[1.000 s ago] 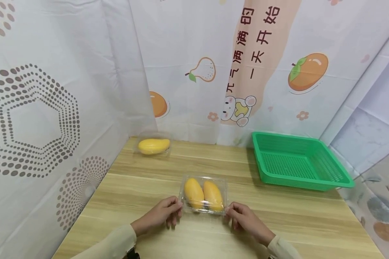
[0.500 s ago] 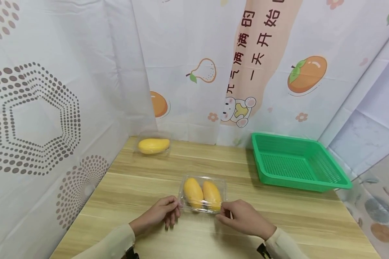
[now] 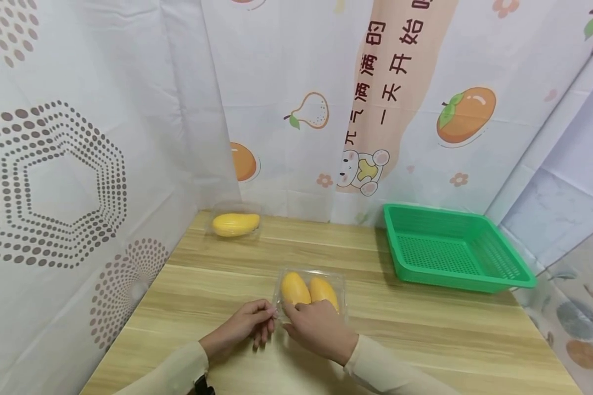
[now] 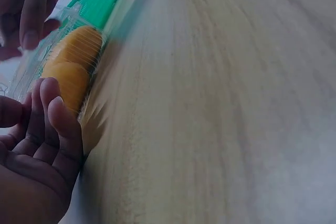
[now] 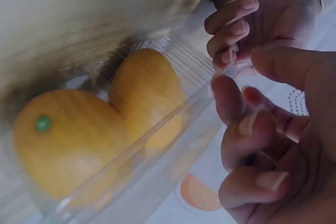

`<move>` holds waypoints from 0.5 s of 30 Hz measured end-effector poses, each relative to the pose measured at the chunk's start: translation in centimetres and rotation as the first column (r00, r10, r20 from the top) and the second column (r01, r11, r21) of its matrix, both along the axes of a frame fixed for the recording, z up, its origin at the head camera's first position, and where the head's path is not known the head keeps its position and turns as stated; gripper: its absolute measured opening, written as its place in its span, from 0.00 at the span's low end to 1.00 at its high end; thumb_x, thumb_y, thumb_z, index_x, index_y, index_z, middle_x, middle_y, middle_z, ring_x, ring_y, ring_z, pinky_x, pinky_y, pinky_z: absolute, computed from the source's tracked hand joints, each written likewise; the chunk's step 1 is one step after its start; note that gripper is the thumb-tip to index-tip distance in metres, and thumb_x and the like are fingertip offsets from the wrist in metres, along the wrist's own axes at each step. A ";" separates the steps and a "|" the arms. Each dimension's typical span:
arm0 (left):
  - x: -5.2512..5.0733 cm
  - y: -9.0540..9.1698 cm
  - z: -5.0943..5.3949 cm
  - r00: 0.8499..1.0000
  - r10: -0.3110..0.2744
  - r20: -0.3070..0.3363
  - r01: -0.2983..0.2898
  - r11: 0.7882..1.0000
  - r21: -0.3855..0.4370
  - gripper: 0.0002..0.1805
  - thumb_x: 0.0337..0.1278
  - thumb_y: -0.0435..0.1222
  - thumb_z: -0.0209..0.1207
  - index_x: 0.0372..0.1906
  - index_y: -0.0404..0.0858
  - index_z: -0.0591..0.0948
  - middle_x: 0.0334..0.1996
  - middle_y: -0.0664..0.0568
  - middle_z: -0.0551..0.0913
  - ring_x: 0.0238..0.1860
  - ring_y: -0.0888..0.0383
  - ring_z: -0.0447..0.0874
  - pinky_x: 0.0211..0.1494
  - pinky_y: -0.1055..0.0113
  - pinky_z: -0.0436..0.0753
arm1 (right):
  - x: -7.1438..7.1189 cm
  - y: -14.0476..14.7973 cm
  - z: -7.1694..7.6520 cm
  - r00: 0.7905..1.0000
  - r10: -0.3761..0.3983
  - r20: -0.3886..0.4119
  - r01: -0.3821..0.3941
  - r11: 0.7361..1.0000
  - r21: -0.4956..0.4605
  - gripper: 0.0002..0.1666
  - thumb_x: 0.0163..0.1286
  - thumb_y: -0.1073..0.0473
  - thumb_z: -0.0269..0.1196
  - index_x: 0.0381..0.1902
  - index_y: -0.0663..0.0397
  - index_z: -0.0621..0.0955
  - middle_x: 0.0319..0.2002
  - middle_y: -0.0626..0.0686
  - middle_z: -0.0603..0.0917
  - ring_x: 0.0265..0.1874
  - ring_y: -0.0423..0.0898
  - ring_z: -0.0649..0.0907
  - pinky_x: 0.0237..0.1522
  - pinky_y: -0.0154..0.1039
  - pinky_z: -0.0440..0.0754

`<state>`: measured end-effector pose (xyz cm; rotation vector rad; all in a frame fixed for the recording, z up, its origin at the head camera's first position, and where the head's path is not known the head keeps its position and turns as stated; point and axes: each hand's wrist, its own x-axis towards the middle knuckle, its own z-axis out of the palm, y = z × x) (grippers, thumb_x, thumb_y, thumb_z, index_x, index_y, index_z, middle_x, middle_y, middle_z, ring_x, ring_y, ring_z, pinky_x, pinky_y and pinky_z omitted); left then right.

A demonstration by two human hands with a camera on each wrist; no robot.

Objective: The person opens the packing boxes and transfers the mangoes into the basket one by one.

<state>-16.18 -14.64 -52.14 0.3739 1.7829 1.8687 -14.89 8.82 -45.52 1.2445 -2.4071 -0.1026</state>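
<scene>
A clear plastic box (image 3: 342,285) holding two yellow mangoes (image 3: 295,286) lies on the table in front of the person. At its near left corner the left hand (image 3: 241,328) pinches the edge between thumb and forefinger, other fingers loosely bent. The right hand (image 3: 322,331) is over the box's near side, covering part of it and the mangoes' lower ends. In the right wrist view the fingers of the right hand (image 5: 294,145) are loosely bent, thumb apart from forefinger, beside the same corner and close to the left hand (image 5: 275,17); whether it touches the box is unclear.
A green basket (image 3: 437,278) stands at the back right. Another clear box with a yellow mango (image 3: 235,225) sits at the back left. Printed curtains (image 3: 277,66) hang behind and on both sides of the wooden table (image 3: 425,329).
The right hand has left the box's near right corner and moved left across its front, toward the left hand. The left hand and the box have stayed nearly where they were.
</scene>
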 end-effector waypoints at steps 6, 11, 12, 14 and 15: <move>0.0 -0.1 -0.3 1.000 -0.005 0.002 0.005 1.000 0.016 0.19 0.80 0.44 0.52 0.46 0.29 0.75 0.34 0.47 0.82 0.26 0.59 0.78 0.24 0.72 0.78 | -0.5 -1.5 -0.9 1.000 -0.014 -0.011 0.014 0.999 0.051 0.18 0.68 0.49 0.71 0.35 0.45 0.71 0.15 0.39 0.63 0.12 0.34 0.53 0.12 0.27 0.50; 0.0 -0.1 -0.2 1.000 -0.003 -0.005 0.004 1.000 0.028 0.20 0.80 0.43 0.52 0.47 0.25 0.74 0.33 0.48 0.82 0.25 0.60 0.78 0.24 0.72 0.78 | -0.5 -2.1 -1.1 0.999 -0.033 -0.002 0.033 0.998 0.057 0.14 0.71 0.53 0.69 0.34 0.44 0.73 0.15 0.39 0.64 0.12 0.35 0.53 0.12 0.28 0.49; 0.0 -0.1 -0.1 1.000 -0.004 -0.006 0.004 1.000 0.027 0.20 0.80 0.43 0.52 0.47 0.25 0.74 0.33 0.49 0.82 0.25 0.61 0.78 0.24 0.72 0.78 | -0.5 -2.2 -1.1 0.999 -0.035 -0.003 0.035 0.998 0.058 0.14 0.71 0.53 0.69 0.33 0.44 0.73 0.15 0.39 0.65 0.12 0.35 0.54 0.12 0.28 0.50; 0.1 -0.1 -0.1 1.000 -0.003 -0.011 0.003 1.000 0.027 0.21 0.80 0.42 0.52 0.48 0.22 0.73 0.33 0.49 0.81 0.25 0.61 0.78 0.24 0.73 0.78 | -0.6 -2.4 -1.0 0.999 -0.032 -0.004 0.032 0.998 0.059 0.13 0.71 0.53 0.69 0.32 0.44 0.74 0.15 0.39 0.66 0.12 0.35 0.55 0.12 0.28 0.51; 0.1 -0.1 -0.1 1.000 -0.003 -0.013 0.004 1.000 0.026 0.22 0.80 0.42 0.52 0.48 0.21 0.72 0.33 0.49 0.81 0.25 0.61 0.78 0.24 0.73 0.78 | -0.6 -2.5 -1.0 1.000 -0.029 -0.009 0.030 0.998 0.061 0.13 0.71 0.53 0.69 0.32 0.44 0.74 0.15 0.39 0.66 0.12 0.35 0.55 0.12 0.28 0.52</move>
